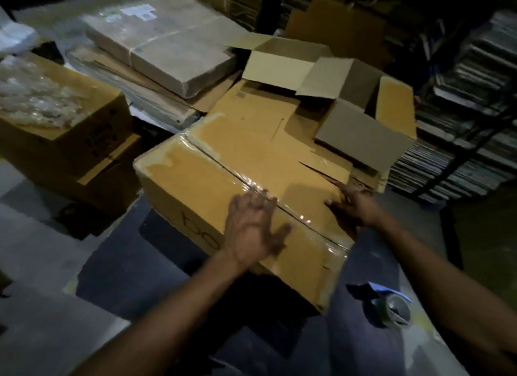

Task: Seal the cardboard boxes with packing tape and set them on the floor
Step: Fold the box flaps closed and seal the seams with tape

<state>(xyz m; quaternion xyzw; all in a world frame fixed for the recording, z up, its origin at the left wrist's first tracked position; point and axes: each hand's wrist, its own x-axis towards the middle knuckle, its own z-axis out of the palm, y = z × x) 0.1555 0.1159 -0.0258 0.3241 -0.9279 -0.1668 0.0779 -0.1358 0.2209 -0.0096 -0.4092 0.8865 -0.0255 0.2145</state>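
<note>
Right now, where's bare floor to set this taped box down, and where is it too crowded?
Bare floor shows at the lower left, bordered by the taped box under the left hand and right hand, and by the brown carton farther left. Behind the box it is crowded: flattened cardboard, an open box, wrapped bundles. The tape dispenser lies at right.

Open floor left of the taped brown cardboard box. Far side blocked by flattened cardboard sheets and an open brown carton. Stacked brown cartons crowd the left; grey tape roll sits near right.
</note>
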